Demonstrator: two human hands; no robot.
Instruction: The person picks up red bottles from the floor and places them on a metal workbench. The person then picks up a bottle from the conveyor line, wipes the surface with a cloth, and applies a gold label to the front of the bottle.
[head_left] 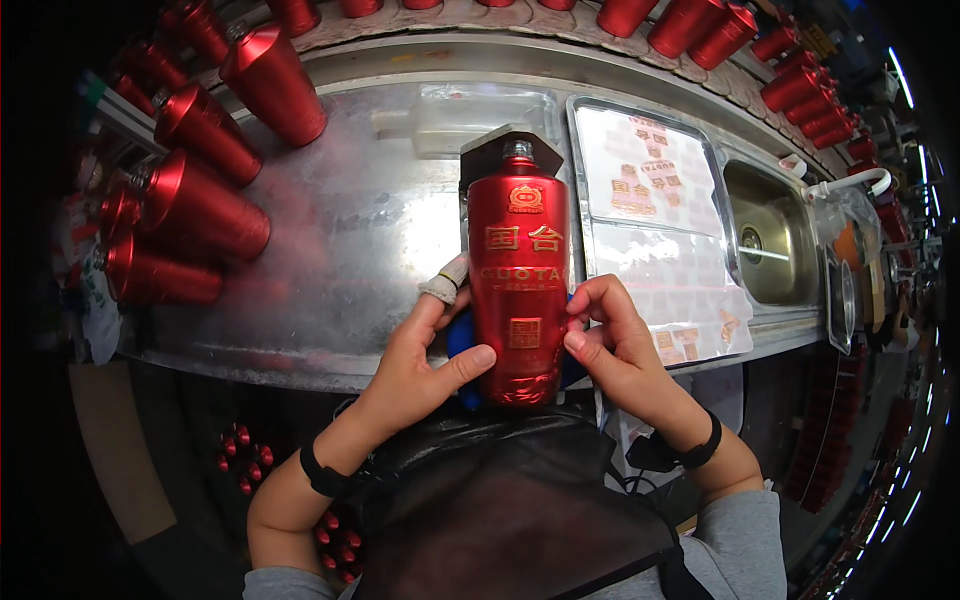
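A glossy red bottle (pixel 518 235) with gold decals and a dark cap lies tilted before me, its neck pointing away. My left hand (pixel 415 375) grips its left side, thumb on the front near the base, and a whitish cover (pixel 443 285) wraps one fingertip. On the opposite side, my right hand (pixel 620 355) has thumb and forefinger closed against the bottle's edge; the other fingers are partly hidden. Behind the neck shows a dark angular support (pixel 482 165). Some blue material (pixel 460 340) peeks out beneath the bottle.
Several red bottles (pixel 275 85) stand on the metal worktop (pixel 350 180) at the left. More line a curved conveyor (pixel 560 25) at the back. Beyond the support lies a clear container (pixel 480 120). Rightward are a tray (pixel 580 150) of decal sheets (pixel 640 185), a sink (pixel 770 240) and a white tap (pixel 850 185).
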